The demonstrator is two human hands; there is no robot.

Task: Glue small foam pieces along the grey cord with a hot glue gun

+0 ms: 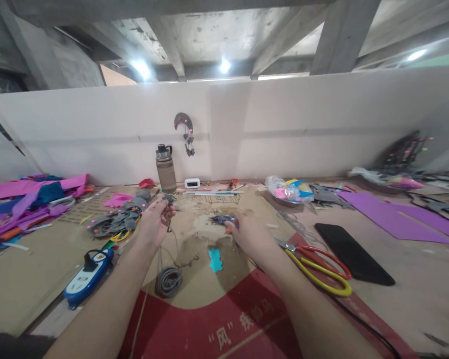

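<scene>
My left hand (155,219) is closed in a pinch on a small dark grey felt piece (168,198), held up over the work surface. Thin grey cord (169,282) hangs below that hand and lies in a coil on the board. Around the handle of a dark blue glue gun (223,218) my right hand (249,232) is wrapped, its nozzle pointing left; the fingers are partly hidden. Between my forearms lies a turquoise cut-out (215,260). Scissors (318,269) with red and yellow handles rest beside my right forearm.
A black phone (353,253) lies right of the scissors. To the left are a blue-and-white power strip (88,279) and grey felt pieces (115,222). A water bottle (165,169) stands by the wall. Purple sheets (392,217) and a filled bowl (290,199) sit at right.
</scene>
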